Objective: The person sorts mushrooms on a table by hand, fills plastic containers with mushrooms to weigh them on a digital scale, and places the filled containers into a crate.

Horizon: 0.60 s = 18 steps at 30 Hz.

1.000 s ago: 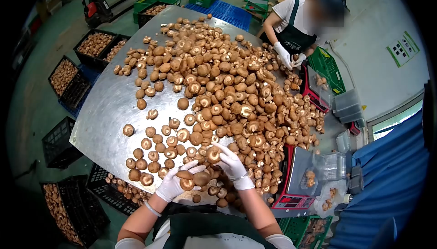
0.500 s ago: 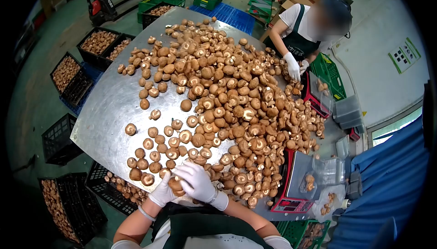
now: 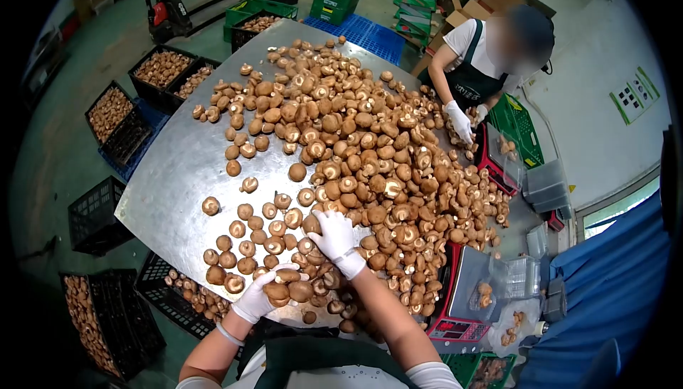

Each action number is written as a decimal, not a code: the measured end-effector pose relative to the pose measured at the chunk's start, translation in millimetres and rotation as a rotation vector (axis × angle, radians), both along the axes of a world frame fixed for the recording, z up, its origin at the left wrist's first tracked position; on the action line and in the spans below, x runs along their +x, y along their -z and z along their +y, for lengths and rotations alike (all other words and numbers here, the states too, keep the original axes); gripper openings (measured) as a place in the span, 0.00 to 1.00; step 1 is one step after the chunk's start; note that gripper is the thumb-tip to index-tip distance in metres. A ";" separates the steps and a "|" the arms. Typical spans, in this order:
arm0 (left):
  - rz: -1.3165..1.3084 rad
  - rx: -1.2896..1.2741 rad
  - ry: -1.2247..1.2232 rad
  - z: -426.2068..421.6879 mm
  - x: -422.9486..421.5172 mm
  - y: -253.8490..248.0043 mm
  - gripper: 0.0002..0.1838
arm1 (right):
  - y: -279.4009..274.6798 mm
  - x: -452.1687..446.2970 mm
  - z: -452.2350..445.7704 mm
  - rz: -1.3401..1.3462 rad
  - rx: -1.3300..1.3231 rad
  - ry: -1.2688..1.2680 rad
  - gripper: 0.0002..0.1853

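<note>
A large heap of brown shiitake mushrooms spreads over the metal table. Near the front edge, my left hand, in a white glove, is curled around several mushrooms. My right hand, gloved too, reaches to the heap's near side, its fingers closed on a brown-capped mushroom; part of that cap is hidden by the fingers. Loose mushrooms lie between and left of my hands, some with pale stems facing up.
Red scales stand at the right, beside clear plastic trays. Across the table a person in white gloves handles mushrooms near another scale. Black crates of mushrooms sit on the floor at left, with a pallet jack behind.
My right hand has moved away from my left, forward and right, onto a mushroom at the heap. My left hand now shows several mushrooms in it. The view has shifted slightly.
</note>
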State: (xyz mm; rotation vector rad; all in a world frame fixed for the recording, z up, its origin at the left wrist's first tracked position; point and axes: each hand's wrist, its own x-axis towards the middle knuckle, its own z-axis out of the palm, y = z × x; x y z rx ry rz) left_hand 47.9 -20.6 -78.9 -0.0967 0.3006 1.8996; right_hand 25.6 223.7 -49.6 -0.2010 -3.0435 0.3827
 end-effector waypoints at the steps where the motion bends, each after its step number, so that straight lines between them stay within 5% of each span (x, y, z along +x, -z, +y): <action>1: 0.104 -0.165 -0.060 4.5 -1.0 -19.7 0.29 | 9.4 3.4 5.2 0.153 -0.129 -0.008 0.30; 5: 0.311 -0.179 -0.026 9.7 -12.7 -33.3 0.29 | 13.3 17.0 20.4 -0.168 -1.780 0.293 0.24; 6: 0.308 -0.178 -0.021 13.0 -14.6 -41.9 0.29 | -2.2 20.2 17.0 -0.186 -1.932 0.202 0.25; 9: 0.362 -0.188 0.002 19.5 -17.3 -50.8 0.29 | -18.1 27.2 7.2 -0.150 -1.905 0.249 0.27; 14: 0.329 -0.218 0.097 21.2 -16.5 -24.4 0.29 | -28.7 34.3 -5.8 -0.289 -1.048 -0.246 0.26; 16: 0.290 -0.227 0.128 21.0 -14.6 -29.9 0.27 | -33.9 32.5 -18.5 -0.229 -1.014 -0.248 0.23; 18: 0.357 -0.189 0.188 20.0 -13.1 -41.6 0.26 | -36.3 22.0 -29.1 -0.218 -0.957 0.022 0.20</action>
